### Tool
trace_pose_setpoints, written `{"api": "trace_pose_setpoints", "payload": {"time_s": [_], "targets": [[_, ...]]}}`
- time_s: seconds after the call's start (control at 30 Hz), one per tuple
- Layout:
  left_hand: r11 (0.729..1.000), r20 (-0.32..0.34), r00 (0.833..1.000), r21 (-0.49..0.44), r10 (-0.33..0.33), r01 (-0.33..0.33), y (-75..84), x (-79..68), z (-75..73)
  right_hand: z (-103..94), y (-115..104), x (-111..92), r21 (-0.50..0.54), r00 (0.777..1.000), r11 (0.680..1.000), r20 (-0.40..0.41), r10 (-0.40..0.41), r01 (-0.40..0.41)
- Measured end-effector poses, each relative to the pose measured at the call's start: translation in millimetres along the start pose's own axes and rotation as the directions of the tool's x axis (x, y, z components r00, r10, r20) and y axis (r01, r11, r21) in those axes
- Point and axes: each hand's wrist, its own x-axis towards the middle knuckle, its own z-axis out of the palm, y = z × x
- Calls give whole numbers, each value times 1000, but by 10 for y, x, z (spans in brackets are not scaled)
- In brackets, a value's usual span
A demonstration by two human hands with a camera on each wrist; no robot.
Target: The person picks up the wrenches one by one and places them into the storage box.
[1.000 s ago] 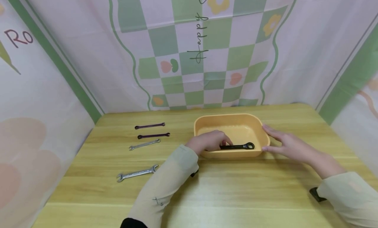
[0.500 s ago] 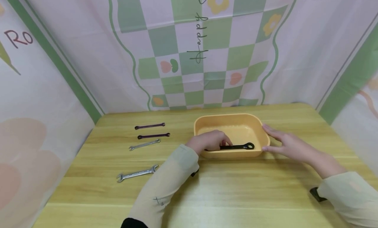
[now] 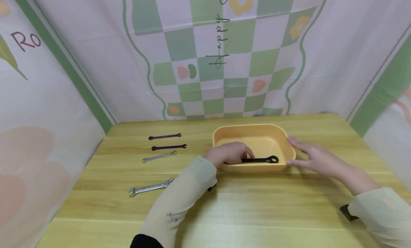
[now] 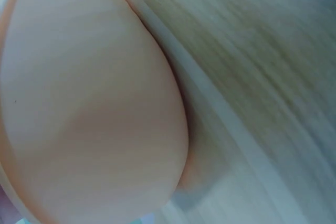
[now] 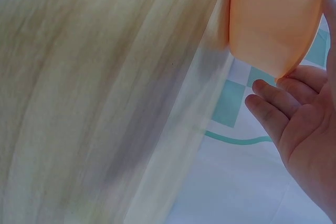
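Observation:
A yellow plastic bin stands on the wooden table, and a black wrench lies inside along its near wall. My left hand reaches in over the near left corner, and its curled fingers hold the wrench by the handle. The ring end shows to the right of the fingers; the other end is mostly hidden behind the hand. Against the bin's right end rests my right hand, fingers extended and thumb at the near corner. In the right wrist view its fingers touch or lie close to the bin's rim.
Left of the bin lie two small dark purple wrenches, a thin silver wrench and a larger silver open-end wrench near my left sleeve. A checkered cloth hangs behind the table.
The head view has shifted slightly, moving the scene a little to the right. Both hands, the bin and the wrenches keep their places.

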Motion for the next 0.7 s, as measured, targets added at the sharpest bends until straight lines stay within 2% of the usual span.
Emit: {"api": "trace_pose_setpoints", "payload": {"time_s": [0.2,0.4,0.7], "targets": [[999,-34,999,36,18,-17,-16,1,2,-11,-20,11,-34,1000,999,10,-1,1],[999,-88,996,41,0,3,21,-57,-49,-27,-30,15,-47,1000,999,16,-1,1],[997,-134,990,74,35,-25,6,-85,-64,-37,-39,18,-59,1000,998,20,-1,2]]}}
